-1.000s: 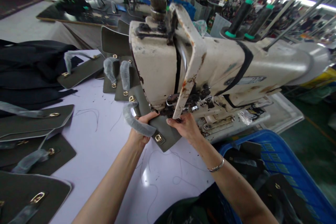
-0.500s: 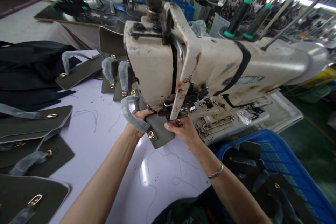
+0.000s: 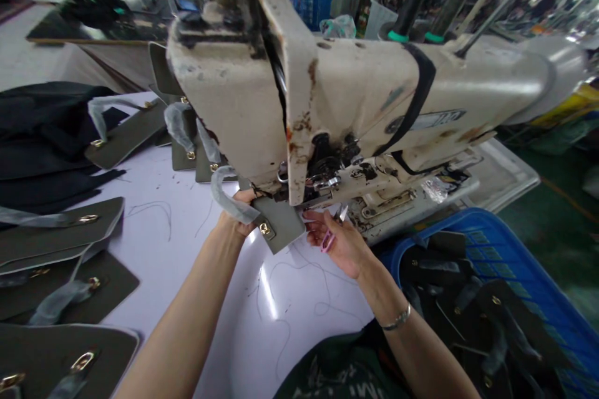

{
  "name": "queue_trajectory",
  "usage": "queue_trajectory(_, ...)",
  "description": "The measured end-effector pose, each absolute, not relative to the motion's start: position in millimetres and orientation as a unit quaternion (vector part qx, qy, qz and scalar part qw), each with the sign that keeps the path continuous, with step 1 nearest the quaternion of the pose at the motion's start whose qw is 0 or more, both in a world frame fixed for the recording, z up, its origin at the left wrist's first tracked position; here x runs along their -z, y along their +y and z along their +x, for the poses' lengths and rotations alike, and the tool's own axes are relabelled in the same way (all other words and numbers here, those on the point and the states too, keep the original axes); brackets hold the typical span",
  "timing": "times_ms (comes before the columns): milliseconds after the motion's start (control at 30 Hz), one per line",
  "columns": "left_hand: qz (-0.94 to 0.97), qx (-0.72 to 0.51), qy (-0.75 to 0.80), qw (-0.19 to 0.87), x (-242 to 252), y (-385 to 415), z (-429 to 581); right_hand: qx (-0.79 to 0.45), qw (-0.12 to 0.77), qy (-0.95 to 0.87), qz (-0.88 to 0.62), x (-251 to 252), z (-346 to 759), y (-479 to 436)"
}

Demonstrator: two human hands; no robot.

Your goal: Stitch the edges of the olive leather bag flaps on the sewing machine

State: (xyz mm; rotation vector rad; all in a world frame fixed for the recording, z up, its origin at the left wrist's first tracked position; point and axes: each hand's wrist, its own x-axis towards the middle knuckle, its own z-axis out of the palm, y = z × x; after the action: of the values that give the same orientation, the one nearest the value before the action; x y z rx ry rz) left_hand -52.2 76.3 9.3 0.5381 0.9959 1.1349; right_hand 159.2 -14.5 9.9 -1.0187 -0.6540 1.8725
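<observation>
Left hand (image 3: 233, 219) gripping grey leather flap (image 3: 277, 224) at sewing machine head (image 3: 299, 93); right hand (image 3: 337, 242) on pink-handled thread snips (image 3: 328, 241).

Head view: flap sits between the hands, its gold buckle (image 3: 264, 229) facing me, long axis running away from the hands and in under the machine. Left hand is nearer, closed on the flap, with plastic-wrapped strap (image 3: 229, 199) lying over it. Right hand is curled around the snips just beside the flap, no contact I can see. Left of the hands, more flaps (image 3: 60, 230) lie on the white worktop (image 3: 187, 324); right of them, blue plastic crate (image 3: 444, 225) holds dark pieces (image 3: 449, 287).
</observation>
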Motion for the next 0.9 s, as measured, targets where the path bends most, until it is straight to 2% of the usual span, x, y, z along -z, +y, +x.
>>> queue_trajectory(133,0.217,-0.488,0.442,0.721,-1.0,78.6,-56.4,-0.708,0.417,-0.297,-0.487,-10.4,150.6,-22.6)
queue_trajectory(367,0.200,-0.489,0.470,0.707,-8.0,75.9,-57.9,-0.740,0.378,-0.296,-0.471,-26.7,137.0,-15.2)
queue_trajectory(633,0.230,-0.493,0.480,0.688,-23.0,70.3,-54.2,-0.574,0.389,-0.411,-0.592,-38.2,126.3,-18.7)
queue_trajectory(900,0.234,-0.558,0.471,0.642,-30.7,71.3,-49.5,-0.573,0.428,-0.387,-0.582,-20.7,119.9,-20.7)
